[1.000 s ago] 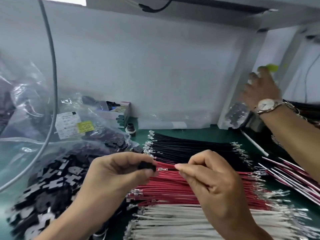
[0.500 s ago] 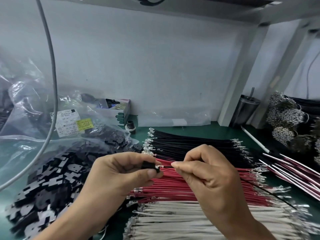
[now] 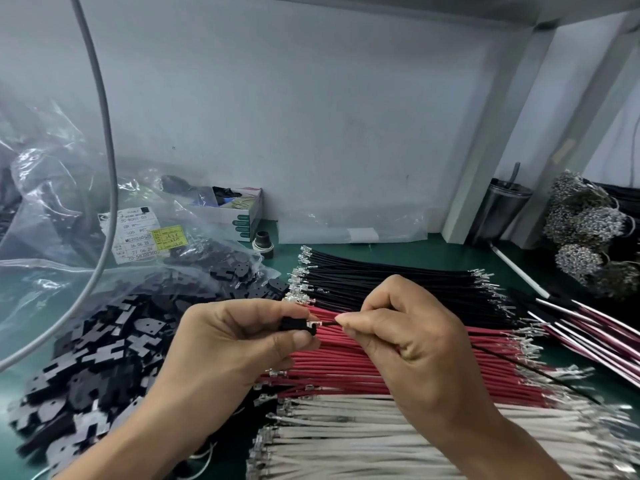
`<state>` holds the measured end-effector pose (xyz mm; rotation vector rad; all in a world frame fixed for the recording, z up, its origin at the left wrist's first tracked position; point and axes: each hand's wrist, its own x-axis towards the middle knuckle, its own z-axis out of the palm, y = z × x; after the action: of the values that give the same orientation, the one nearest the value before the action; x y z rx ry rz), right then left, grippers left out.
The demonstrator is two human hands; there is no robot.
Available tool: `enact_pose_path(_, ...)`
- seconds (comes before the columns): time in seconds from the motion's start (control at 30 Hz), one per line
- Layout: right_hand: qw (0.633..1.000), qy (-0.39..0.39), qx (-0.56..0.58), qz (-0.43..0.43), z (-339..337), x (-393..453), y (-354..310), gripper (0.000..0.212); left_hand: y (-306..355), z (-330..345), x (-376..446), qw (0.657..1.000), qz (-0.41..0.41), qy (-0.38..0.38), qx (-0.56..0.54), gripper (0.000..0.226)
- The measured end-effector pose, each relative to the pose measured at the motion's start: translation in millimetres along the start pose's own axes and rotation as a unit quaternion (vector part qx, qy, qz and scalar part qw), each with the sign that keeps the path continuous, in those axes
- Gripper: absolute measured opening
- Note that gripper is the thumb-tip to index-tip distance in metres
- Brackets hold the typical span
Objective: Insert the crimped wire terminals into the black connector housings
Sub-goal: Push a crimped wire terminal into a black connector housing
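Note:
My left hand (image 3: 239, 341) pinches a small black connector housing (image 3: 294, 323) between thumb and fingers. My right hand (image 3: 408, 337) pinches a thin black wire (image 3: 533, 370) near its end; its silver crimped terminal (image 3: 313, 323) touches the housing's opening. The wire trails off to the right behind my hand. Below lie rows of crimped wires: black wires (image 3: 391, 278), red wires (image 3: 332, 365) and white wires (image 3: 381, 441). A heap of loose black housings (image 3: 104, 355) spills from a clear bag at the left.
Clear plastic bags (image 3: 55, 188) with a labelled sticker (image 3: 138, 237) fill the left. A grey cable (image 3: 104, 143) hangs across them. A small open box (image 3: 235, 209) stands at the back, a metal cup (image 3: 502, 213) and bundles of finished wires (image 3: 585, 233) at the right.
Another person's hand with a watch, at the upper right a second ago, is gone. My right hand has brought the terminal up to the housing's opening.

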<state>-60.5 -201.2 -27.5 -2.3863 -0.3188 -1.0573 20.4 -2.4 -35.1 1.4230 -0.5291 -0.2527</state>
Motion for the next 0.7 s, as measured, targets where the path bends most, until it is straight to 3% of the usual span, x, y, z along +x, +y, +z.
enact_pose_path(0.1,0.999,-0.001,0.047,0.024,1,-2,0,0.008,1,-1,0,1.0,-0.015,-0.007,-0.024,0.03)
enact_pose_path(0.3,0.999,-0.003,-0.04,-0.036,1,0,-3,0.011,-1,1,-1,1.0,0.01,-0.009,0.028,0.025)
enact_pose_path(0.5,0.999,-0.002,0.049,0.019,10,-5,0,0.01,-2,5,1,0.999,0.034,-0.01,0.023,0.025)
enact_pose_path(0.7,0.998,-0.008,0.047,0.04,10,-8,5,0.013,-4,5,2,0.997,0.026,0.007,0.075,0.028)
